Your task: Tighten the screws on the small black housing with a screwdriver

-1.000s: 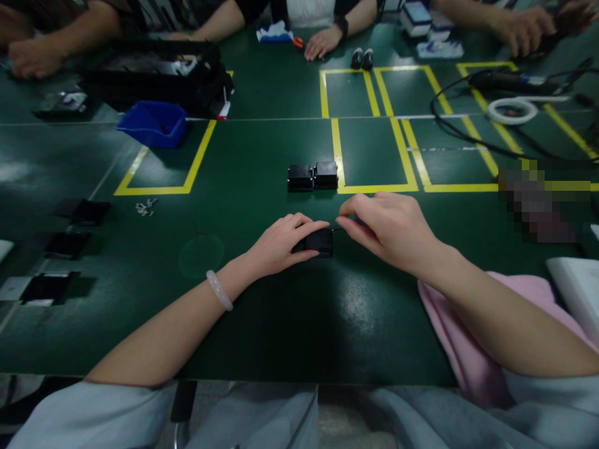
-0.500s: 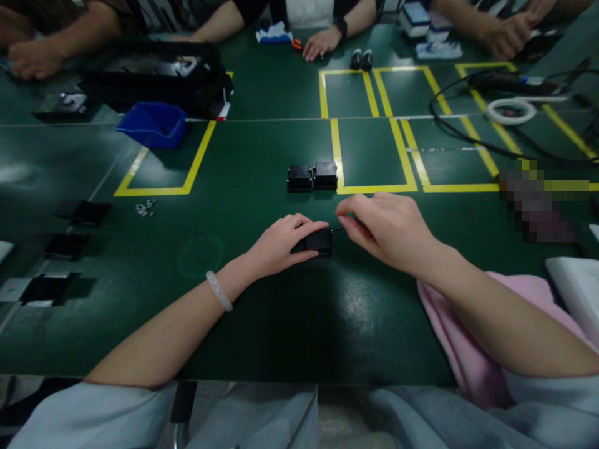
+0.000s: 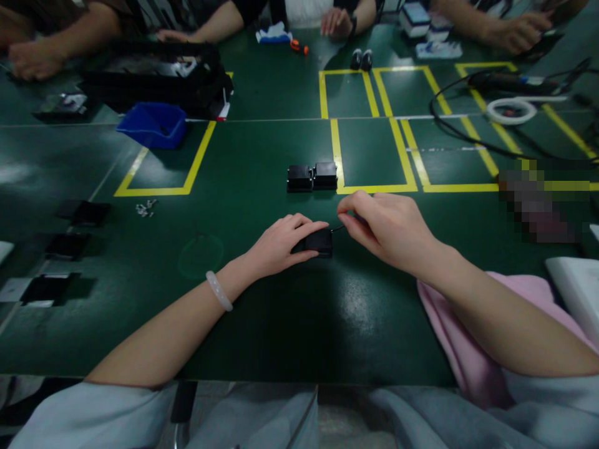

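Note:
Under my left hand (image 3: 284, 244) a small black box (image 3: 321, 242) lies on the green table, gripped between the thumb and fingers. Part of the box is hidden by that hand. Just to its right, my right hand (image 3: 386, 227) is closed in a pinch around a thin dark tool (image 3: 337, 228), shaped like a screwdriver shaft. The tool's tip meets the upper right corner of the box; its rear end is covered by my palm. Two similar black boxes (image 3: 312, 177) stand side by side a little beyond my hands.
Small silver screws (image 3: 146, 208) lie loose at left, below a blue bin (image 3: 153, 126). Several flat black parts (image 3: 68, 246) line the left side. A pink cloth (image 3: 519, 290) lies under my right forearm. Cables (image 3: 440, 115) are at right. Co-workers' hands (image 3: 337, 22) are across the table.
My hands and the box keep almost the same place. Across the table, a co-worker's hand has lifted and drawn back, leaving an orange-handled tool more exposed.

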The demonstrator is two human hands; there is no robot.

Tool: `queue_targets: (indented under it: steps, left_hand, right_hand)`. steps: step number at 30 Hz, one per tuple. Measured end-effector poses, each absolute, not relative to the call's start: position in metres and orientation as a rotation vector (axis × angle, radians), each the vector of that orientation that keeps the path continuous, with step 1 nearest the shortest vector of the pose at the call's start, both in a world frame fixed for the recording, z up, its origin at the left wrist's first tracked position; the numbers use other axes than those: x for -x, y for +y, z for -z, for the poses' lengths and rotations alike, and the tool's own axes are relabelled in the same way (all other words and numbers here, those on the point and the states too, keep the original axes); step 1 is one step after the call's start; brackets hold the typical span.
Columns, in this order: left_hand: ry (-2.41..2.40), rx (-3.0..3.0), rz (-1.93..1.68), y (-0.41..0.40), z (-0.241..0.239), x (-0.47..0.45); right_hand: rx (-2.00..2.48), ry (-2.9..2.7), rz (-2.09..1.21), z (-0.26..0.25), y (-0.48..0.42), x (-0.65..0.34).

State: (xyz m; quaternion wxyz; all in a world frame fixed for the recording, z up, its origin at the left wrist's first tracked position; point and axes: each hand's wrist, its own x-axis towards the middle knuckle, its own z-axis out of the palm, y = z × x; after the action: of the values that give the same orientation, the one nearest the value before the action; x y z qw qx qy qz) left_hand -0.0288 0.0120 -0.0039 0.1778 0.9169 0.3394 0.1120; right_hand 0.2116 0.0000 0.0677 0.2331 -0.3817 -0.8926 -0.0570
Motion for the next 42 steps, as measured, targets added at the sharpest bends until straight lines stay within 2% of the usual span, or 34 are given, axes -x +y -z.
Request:
queue_targets:
  steps: [7,42]
  left_hand:
    - [0.968,-2.594,-0.318,0.0115,0.0022,0.0287]
    - [0.963,-2.596,-0.322,0.0116,0.003,0.0283]
  right_hand:
    - [1.034,-2.471,0.069,-0.068,0.0003,-0.2126]
    - [1.069,-2.445,0.128,-0.0678,-0.0005,-0.2118]
